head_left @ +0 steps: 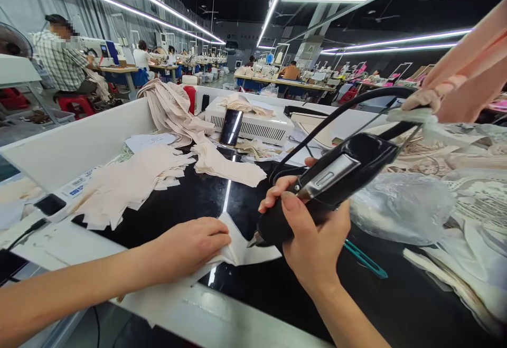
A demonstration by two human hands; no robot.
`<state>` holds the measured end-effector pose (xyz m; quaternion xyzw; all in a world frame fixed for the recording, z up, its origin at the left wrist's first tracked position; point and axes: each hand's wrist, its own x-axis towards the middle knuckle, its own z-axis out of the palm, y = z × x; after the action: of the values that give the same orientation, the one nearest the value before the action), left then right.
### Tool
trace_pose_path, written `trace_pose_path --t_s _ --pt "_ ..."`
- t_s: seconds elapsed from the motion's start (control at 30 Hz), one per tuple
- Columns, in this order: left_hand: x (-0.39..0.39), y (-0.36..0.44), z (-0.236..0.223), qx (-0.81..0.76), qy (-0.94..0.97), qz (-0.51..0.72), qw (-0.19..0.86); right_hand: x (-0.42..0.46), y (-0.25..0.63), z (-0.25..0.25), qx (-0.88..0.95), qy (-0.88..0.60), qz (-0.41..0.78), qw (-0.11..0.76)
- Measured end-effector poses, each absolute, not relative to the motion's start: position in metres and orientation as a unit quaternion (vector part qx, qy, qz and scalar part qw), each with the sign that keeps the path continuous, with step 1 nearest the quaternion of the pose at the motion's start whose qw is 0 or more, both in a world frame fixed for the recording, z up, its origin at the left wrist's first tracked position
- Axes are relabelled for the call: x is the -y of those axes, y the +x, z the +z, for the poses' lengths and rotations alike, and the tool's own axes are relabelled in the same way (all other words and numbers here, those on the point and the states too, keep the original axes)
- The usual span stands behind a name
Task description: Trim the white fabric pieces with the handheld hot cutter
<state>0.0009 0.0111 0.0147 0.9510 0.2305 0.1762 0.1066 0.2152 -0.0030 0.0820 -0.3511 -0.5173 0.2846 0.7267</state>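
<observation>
right hand [317, 232]: fingers clamped round chunky, smooth black tool [362, 155] with shiny metal strip [330, 176]; pointed metal tip [255, 240] below fingers, at thin pale cloth [259, 255]. left hand [194, 245]: fingers together, curled over same cloth; cannot tell whether pinching. beneath fingers, glossy black tabletop [178, 210]; beyond left fingers, jagged-edged cloth strips [130, 176]; right of right fingers, crinkled clear plastic bag [400, 205].

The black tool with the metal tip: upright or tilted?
Tilted: the black tool slants, its metal tip low by the pale cloth, its other end raised.
</observation>
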Motion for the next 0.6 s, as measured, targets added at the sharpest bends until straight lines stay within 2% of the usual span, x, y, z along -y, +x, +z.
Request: trace_pose_path --t_s 0.2,0.4,0.6 --pt "-0.025 -0.003 0.016 -0.149 0.969 0.171 0.102 0.008 0.218 0.080 0.522 -0.335 0.291 0.728" --pt "-0.037 0.012 0.020 -0.184 0.958 0.201 0.093 0.017 0.221 0.078 0.519 -0.319 0.313 0.729" --pt "-0.048 0.027 0.014 -0.191 0.964 0.169 0.079 0.025 0.225 0.078 0.522 -0.326 0.315 0.723"
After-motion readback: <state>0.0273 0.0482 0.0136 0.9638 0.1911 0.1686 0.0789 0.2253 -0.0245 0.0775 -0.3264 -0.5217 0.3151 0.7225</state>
